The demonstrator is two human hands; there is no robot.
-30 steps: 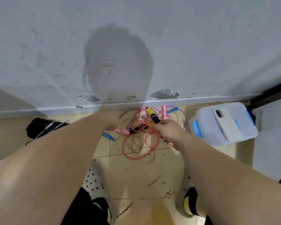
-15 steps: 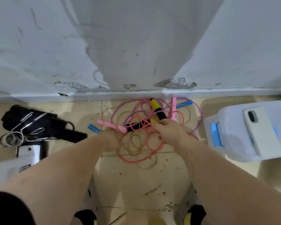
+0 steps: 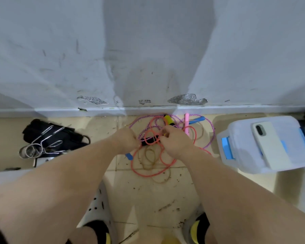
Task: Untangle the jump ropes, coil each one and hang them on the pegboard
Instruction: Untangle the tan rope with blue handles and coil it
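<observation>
Several tangled jump ropes lie on the tiled floor against the wall: a coral rope [image 3: 149, 173], a purple braided rope [image 3: 212, 132] and a thin tan rope [image 3: 152, 160]. A black handle [image 3: 149, 140] lies between my hands. A yellow and black handle [image 3: 168, 119], a pink handle [image 3: 186, 124] and a blue handle [image 3: 197, 120] lie behind it, and another blue handle [image 3: 129, 156] pokes out below my left wrist. My left hand [image 3: 125, 140] is curled on the tangle at the black handle's left end. My right hand [image 3: 176, 143] pinches the coral rope at its right end.
A black bag with metal spring clips [image 3: 40, 140] lies at the left. A white lidded box with blue latches [image 3: 239, 155] stands at the right, a phone [image 3: 269, 145] on its lid. The grey wall [image 3: 148, 59] is close behind the ropes. My feet are at the bottom.
My left hand has moved right to the black handle's end, so both hands now sit close together on the tangle. The view has shifted slightly.
</observation>
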